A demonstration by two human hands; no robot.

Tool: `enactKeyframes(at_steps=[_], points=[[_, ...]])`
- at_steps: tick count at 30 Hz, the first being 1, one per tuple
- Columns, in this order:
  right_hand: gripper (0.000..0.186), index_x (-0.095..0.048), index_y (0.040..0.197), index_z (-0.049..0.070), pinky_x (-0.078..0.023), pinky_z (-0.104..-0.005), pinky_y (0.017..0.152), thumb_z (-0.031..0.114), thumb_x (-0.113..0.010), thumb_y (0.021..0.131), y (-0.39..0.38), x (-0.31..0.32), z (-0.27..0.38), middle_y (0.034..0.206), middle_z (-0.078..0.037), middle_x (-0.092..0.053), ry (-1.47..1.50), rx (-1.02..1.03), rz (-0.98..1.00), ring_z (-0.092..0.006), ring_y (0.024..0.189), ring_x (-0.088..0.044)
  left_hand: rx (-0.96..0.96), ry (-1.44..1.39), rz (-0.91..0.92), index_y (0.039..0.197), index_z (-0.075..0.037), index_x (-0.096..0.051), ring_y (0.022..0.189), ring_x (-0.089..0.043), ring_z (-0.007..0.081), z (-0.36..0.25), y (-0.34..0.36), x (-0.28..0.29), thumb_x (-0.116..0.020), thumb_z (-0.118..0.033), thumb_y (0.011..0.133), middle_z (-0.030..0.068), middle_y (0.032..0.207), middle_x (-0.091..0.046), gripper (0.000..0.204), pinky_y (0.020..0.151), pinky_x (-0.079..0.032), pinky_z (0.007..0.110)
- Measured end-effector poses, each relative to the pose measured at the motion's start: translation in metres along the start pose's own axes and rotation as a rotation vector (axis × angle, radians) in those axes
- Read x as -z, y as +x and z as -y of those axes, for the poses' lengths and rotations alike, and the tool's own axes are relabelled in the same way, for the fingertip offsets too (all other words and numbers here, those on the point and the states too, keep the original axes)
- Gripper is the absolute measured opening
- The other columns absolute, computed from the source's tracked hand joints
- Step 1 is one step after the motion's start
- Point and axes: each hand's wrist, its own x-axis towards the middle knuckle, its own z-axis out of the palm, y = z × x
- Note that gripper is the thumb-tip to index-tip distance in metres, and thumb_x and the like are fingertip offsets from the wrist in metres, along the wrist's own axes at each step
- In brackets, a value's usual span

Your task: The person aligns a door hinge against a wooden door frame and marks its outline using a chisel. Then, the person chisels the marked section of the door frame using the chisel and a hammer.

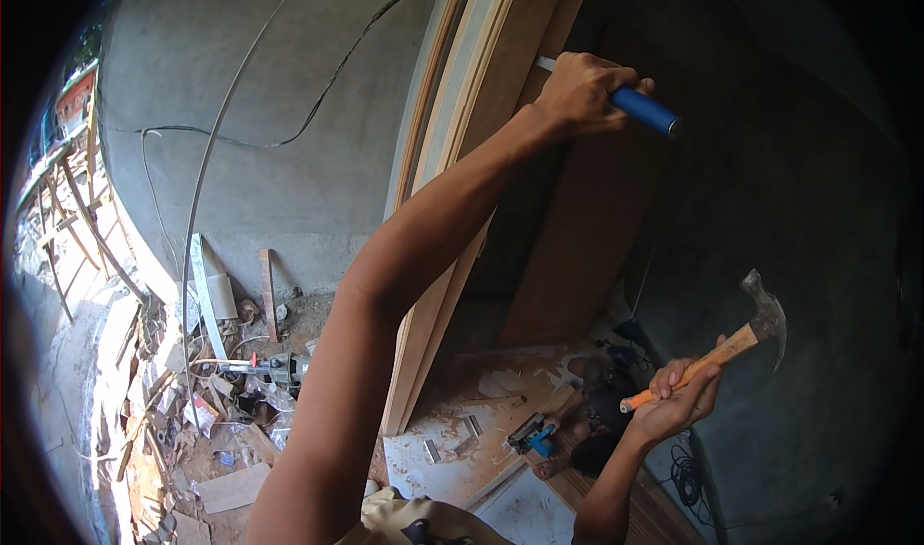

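Observation:
My left hand (582, 93) is raised high, its fingers wrapped round a blue-handled chisel (647, 112). The chisel's pale blade lies at the edge of an upright wooden door frame (486, 74); whether it touches the wood I cannot tell. Lower at the right, my right hand (679, 401) grips a claw hammer (766, 319) by its orange-and-wood handle, the metal head pointing upward and apart from the chisel.
A co-worker (602, 415) crouches below beside a nail gun (529, 434) and boards. A power tool (279, 364) and scrap (231, 482) litter the left floor. Cables (318, 102) cross the grey wall (250, 54). A brown panel (568, 247) stands inside the opening.

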Motion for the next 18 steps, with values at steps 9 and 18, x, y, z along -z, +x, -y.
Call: enactKeyframes(at_steps=[9,18], points=[[0.055,-0.045,0.139,-0.009,-0.023,-0.0166,0.038,0.037,-0.041,0.108,0.000,-0.001,0.003,0.061,0.001,-0.040,-0.007,-0.013,-0.050,-0.0017,0.046,-0.029,0.062,0.040,0.143,0.063,-0.009,-0.066,0.047,-0.058,0.0286,0.001,-0.001,0.001,-0.066,-0.032,0.091,0.0079,0.053,-0.059,0.036,0.047,-0.045,0.040],[0.053,-0.043,0.140,-0.008,-0.022,-0.0159,0.038,0.035,-0.037,0.109,0.007,-0.018,0.012,0.061,0.001,-0.041,-0.077,0.019,0.152,-0.0012,0.046,-0.031,0.083,-0.007,0.098,0.064,-0.009,-0.066,0.048,-0.059,0.0296,-0.008,-0.003,0.004,-0.067,-0.030,0.090,0.0083,0.052,-0.058,0.034,0.049,-0.047,0.041]])
